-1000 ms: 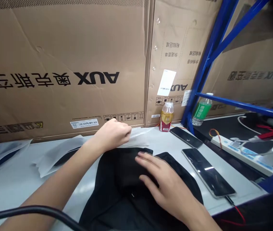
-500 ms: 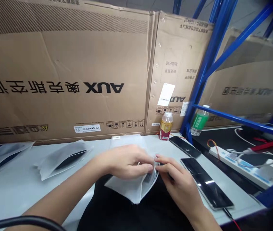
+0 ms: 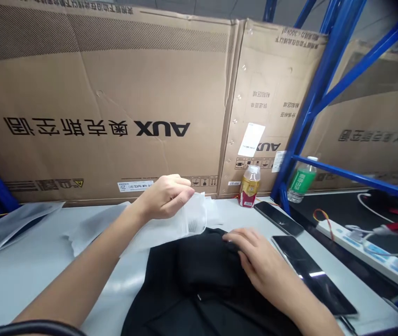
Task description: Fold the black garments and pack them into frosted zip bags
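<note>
My left hand [image 3: 166, 196] is closed on the upper edge of a translucent white bag [image 3: 166, 229], holding it up in front of the cardboard box. The bag hangs on its side below my fist, and a clear strip shows at its right end. Lower right, my right hand [image 3: 257, 254] has its fingers loosely stretched over black cloth [image 3: 199, 275] at my lap; nothing shows in it. Behind my left forearm lies another translucent bag [image 3: 92, 226], partly covered. A third bag [image 3: 13, 228] with something dark inside lies at the far left.
Large cardboard boxes [image 3: 115, 88] stand along the table's back edge. To the right are a drink bottle [image 3: 250, 186], two phones [image 3: 316, 275], a blue rack post [image 3: 297, 126], a green-labelled bottle [image 3: 302, 181] and a power strip [image 3: 370, 254] with cables. A black cable [image 3: 34, 327] crosses the lower left.
My left hand has lifted the bag up and left, away from my right hand. My right hand has let go of it and stays low at the right. The view has shifted slightly left.
</note>
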`<action>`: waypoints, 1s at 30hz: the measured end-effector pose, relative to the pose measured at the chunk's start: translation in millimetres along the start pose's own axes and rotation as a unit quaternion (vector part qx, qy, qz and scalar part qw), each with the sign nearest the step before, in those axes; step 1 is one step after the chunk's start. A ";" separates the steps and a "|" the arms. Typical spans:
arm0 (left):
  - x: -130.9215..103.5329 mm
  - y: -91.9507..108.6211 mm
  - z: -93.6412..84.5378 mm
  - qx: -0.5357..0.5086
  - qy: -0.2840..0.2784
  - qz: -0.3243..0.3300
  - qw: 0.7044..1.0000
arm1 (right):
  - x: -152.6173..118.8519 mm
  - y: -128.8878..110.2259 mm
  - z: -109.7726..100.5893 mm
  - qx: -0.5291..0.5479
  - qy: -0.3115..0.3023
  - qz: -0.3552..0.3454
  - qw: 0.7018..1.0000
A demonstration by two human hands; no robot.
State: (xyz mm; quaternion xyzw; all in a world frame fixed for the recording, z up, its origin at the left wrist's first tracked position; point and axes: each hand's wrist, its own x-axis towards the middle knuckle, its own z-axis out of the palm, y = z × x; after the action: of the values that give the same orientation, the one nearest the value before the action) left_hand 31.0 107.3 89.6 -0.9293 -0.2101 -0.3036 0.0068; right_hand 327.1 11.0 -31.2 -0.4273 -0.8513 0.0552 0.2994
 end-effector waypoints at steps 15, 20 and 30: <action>-9.7 -25.1 17.3 -0.065 -0.046 -0.023 0.997 | 69.7 -40.5 36.8 0.081 -0.278 -0.249 0.924; -11.8 -31.7 19.5 -0.086 -0.052 -0.036 0.994 | 79.0 -40.3 34.9 0.065 -0.272 -0.153 0.948; -8.9 -20.1 53.5 -0.141 -0.094 -0.067 0.983 | 29.8 -8.2 -48.2 -0.019 0.309 0.060 0.949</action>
State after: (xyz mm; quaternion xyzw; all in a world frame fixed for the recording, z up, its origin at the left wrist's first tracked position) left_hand 46.6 129.7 38.6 -0.9294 -0.2263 -0.2409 -0.1642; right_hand 334.7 20.7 24.8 -0.4792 -0.6906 -0.0782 0.5361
